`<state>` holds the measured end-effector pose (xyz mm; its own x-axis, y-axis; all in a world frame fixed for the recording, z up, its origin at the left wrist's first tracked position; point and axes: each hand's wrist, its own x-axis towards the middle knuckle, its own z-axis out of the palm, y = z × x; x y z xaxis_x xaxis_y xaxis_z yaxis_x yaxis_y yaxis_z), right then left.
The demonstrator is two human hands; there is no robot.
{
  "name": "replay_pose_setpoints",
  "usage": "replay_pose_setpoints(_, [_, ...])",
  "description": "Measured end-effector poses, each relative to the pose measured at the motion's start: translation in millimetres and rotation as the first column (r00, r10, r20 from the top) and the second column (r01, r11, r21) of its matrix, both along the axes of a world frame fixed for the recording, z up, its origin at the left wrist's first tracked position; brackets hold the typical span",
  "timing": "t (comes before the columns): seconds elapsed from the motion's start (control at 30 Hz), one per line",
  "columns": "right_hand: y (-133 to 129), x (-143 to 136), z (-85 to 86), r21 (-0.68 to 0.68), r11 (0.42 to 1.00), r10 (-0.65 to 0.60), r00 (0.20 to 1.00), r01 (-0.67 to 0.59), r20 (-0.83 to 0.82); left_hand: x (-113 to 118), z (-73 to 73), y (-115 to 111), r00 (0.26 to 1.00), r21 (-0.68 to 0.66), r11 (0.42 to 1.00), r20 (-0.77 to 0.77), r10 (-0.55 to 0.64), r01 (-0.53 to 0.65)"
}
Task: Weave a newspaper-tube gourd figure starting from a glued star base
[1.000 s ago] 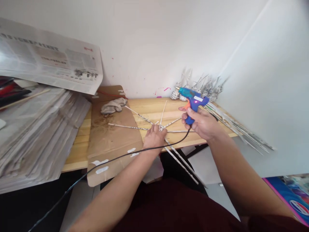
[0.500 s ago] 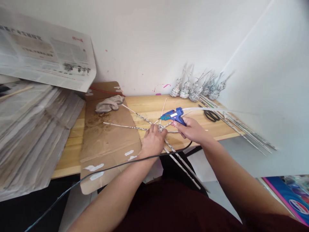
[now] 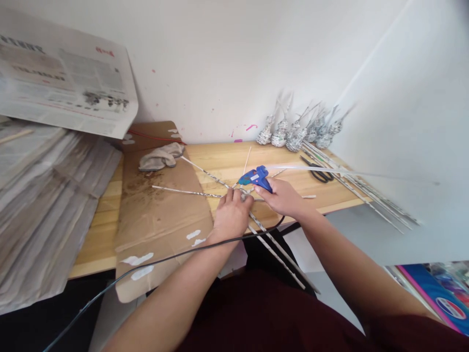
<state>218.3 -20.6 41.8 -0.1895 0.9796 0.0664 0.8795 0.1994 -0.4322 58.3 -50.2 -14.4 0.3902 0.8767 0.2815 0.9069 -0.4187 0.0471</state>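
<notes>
A white wall (image 3: pixel 198 63) (flecked pink low down) rises behind the wooden worktop (image 3: pixel 220 156). A thick newspaper stack (image 3: pixel 47 215) covers its left end, beside a stained cardboard sheet (image 3: pixel 161 210). Rolled-paper sticks (image 3: pixel 190 192) radiate across the middle, some ends over the cardboard, two past the near edge. Gourd-shaped paper pieces (image 3: pixel 280 134) stand by the wall. The left hand (image 3: pixel 232 215) has its grip closed over the sticks' crossing; the right hand (image 3: pixel 287 198) wraps its grip around a blue glue gun (image 3: pixel 252 177), nozzle near that crossing. Black scissors (image 3: pixel 319 175) lie to the right.
</notes>
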Motion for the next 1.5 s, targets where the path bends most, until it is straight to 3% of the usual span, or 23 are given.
replay_pose_setpoints(1.03, [4.2,0.3,-2.1,0.013,1.000,-0.012,0.984,0.009,0.179,-0.1,0.8,-0.6,1.000,-0.004,1.000,0.009,0.007,-0.007])
replay_pose_setpoints(1.5, [-1.0,-5.1,2.5,-0.004,0.999,0.051,0.983,-0.051,0.176,-0.1,0.5,-0.1,1.000,0.002,1.000,-0.010,0.014,-0.013])
